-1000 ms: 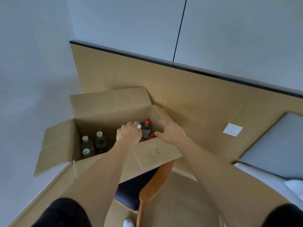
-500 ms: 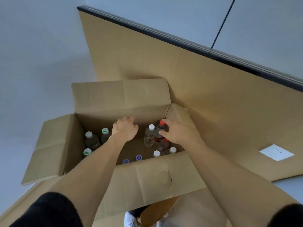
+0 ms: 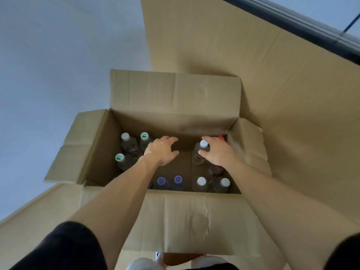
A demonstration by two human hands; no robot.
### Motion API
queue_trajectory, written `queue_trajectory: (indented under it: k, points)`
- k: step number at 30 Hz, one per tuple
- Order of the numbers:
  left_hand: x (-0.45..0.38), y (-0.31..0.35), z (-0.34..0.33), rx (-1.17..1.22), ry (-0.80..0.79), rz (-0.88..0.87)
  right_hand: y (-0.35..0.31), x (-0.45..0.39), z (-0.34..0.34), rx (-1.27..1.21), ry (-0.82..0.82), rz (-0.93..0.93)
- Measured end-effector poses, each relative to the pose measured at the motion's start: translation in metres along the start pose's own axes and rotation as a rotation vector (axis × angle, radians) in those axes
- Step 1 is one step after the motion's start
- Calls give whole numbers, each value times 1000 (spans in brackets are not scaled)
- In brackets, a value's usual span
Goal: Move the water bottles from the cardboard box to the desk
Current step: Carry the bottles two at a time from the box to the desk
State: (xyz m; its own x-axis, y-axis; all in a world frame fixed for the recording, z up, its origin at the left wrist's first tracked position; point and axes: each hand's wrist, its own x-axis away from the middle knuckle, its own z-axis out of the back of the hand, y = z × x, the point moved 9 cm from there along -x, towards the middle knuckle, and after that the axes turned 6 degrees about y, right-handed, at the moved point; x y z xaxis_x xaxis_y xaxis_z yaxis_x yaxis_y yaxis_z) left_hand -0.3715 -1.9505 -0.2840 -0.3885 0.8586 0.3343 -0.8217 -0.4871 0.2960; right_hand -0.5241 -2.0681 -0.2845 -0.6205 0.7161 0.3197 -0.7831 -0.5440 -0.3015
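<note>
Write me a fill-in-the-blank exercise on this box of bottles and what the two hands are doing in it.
1. The right hand grips a bottle with a ____ cap.
2. The left hand, inside the cardboard box, holds ____.
3. The two bottles against the near wall, between the arms, have ____ caps.
4. At the left end, ____ bottles stand together.

Missing words: white; nothing; purple; three

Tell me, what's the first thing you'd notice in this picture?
A big open brown cardboard box fills the middle, with clear plastic bottles standing inside. The right hand grips a white-capped clear bottle near the box's far right corner, while the left hand reaches in, empty, beside two green-capped bottles.
</note>
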Motion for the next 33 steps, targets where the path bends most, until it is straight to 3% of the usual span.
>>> queue_trajectory:
  k: [10,23,33]
  points:
    - [-16,97,-75,-216,-248,-406,27,-25,-6,19,-16,0]
    - [-18,108,-110,-259,-421,-423,39,-34,-8,23,3,-28]
    - [-13,111,-117,-250,-448,-462,35,-34,-8,35,-7,-36]
